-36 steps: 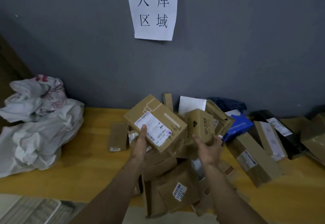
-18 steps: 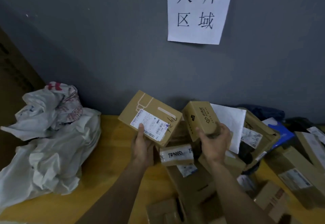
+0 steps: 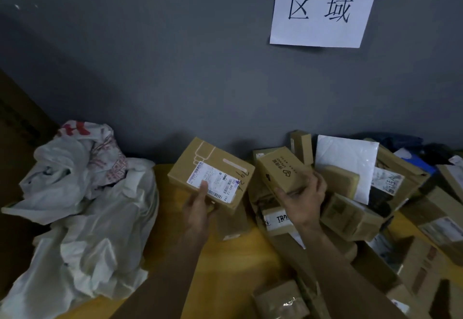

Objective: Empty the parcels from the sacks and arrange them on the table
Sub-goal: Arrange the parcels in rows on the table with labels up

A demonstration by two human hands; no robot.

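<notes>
My left hand (image 3: 200,206) grips a brown cardboard box with a white shipping label (image 3: 213,168), held above the yellow table (image 3: 233,256), thumb on the label. My right hand (image 3: 304,201) grips a smaller brown box with a printed logo (image 3: 278,168) from below. Both boxes hang just left of a jumbled heap of parcels (image 3: 363,208) covering the table's right side. A crumpled white sack (image 3: 82,208) lies slumped on the table's left end.
A grey wall (image 3: 175,68) runs right behind the table, with a white paper sign (image 3: 323,5) taped to it. A white padded mailer (image 3: 348,161) and a blue parcel (image 3: 423,163) sit in the heap. Bare tabletop shows between sack and parcels.
Both hands have carried their boxes up and to the left, away from the heap toward the bare part of the table. The view has swung left and closer.
</notes>
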